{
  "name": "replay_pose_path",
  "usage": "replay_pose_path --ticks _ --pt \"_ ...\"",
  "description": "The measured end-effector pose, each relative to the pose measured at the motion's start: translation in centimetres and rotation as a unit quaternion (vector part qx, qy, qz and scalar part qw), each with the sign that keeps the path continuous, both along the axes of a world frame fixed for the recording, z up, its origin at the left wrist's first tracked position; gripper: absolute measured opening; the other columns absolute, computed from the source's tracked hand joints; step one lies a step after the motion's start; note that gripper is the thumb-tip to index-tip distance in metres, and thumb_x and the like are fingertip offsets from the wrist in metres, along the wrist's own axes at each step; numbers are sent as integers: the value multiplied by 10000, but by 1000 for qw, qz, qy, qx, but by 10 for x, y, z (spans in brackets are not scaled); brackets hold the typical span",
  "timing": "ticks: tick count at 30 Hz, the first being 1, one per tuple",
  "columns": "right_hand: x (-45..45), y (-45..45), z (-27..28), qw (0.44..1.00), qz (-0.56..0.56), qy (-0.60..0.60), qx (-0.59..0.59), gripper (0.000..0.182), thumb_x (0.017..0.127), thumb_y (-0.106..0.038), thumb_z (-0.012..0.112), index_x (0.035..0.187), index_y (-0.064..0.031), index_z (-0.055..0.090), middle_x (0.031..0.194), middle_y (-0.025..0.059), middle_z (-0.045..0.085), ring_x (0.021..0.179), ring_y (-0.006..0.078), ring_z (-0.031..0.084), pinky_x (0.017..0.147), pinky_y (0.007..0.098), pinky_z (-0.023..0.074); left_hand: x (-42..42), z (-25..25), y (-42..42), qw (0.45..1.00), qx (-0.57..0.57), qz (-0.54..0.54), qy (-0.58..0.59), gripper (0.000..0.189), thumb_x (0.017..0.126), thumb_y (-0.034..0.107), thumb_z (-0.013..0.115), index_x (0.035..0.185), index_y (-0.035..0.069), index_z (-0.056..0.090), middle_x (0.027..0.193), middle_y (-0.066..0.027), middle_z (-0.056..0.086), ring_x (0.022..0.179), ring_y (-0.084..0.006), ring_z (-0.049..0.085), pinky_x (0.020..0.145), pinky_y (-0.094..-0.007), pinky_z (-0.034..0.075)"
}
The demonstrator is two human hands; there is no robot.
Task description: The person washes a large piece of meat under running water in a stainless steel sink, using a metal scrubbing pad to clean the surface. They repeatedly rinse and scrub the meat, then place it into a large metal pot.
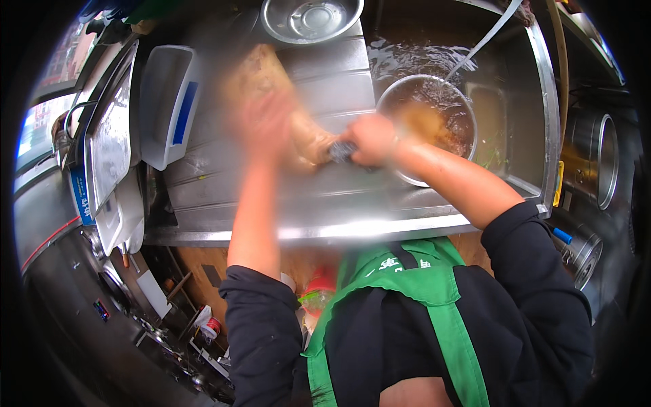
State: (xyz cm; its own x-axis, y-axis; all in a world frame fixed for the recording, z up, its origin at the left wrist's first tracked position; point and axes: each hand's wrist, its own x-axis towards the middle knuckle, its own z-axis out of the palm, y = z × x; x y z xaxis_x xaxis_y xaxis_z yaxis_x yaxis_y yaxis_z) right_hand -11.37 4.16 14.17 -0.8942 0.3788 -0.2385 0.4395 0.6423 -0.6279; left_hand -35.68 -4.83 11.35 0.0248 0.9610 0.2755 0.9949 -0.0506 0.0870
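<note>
A large pale piece of meat with skin, apparently a pork leg (305, 132), lies on the ridged stainless steel drainboard (333, 91). My left hand (267, 119) is over its middle; motion blur hides how the fingers sit. In my right hand (374, 140) is a dark, shiny scrubber (342, 151), seemingly steel wool. The scrubber is at the narrow lower end of the leg and appears to touch it. Just right of that hand stands a round metal basin (475, 127) of water, with a blurry yellowish-brown mass (427, 124) in it.
The basin stands in a steel sink (513, 102) holding water; a pale strip or stream (483, 43) slants down to it. A metal bowl (313, 20) sits at the far edge. On the left is a white plastic tub (165, 112). The steel front edge (325, 231) runs before me.
</note>
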Motion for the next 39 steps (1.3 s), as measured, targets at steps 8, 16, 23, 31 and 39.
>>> replay_pose_path --ticks 8,16,23,31,39 --pt "-58 25 -8 977 -149 127 -86 406 675 -269 654 1043 -98 648 1052 155 630 1019 354 569 897 412 467 6 -3 12 999 25 41 -1 295 842 178 558 1112 255 651 1314 74 552 1270 -147 442 1107 -403 181" --pt "-1 -8 -13 995 -52 64 -56 308 665 -231 671 958 -133 673 932 128 639 911 351 591 836 435 480 1 -6 7 999 -2 -35 25 323 820 158 563 1116 255 648 1325 81 542 1277 -140 438 1118 -390 172" --pt "115 -18 -30 972 -219 89 16 362 650 -208 680 983 -68 648 989 109 620 951 340 549 855 417 455 1 -6 6 999 7 38 -11 326 851 156 536 1146 249 642 1351 65 522 1304 -153 410 1120 -411 161" --pt "146 16 -62 958 -247 -142 39 506 757 -236 670 1249 -169 576 1298 130 516 1176 316 485 1024 440 367 -5 34 7 834 27 119 -538 319 978 226 414 1170 53 602 1306 -78 550 1222 -189 489 1068 -375 317" --pt "-46 39 -16 905 -266 160 -291 433 885 -335 583 1180 -19 595 1133 154 640 1008 203 619 897 325 473 -59 -23 -86 585 3 389 -712 581 926 361 560 1345 3 376 1363 -137 462 1249 -255 452 1047 -434 358"
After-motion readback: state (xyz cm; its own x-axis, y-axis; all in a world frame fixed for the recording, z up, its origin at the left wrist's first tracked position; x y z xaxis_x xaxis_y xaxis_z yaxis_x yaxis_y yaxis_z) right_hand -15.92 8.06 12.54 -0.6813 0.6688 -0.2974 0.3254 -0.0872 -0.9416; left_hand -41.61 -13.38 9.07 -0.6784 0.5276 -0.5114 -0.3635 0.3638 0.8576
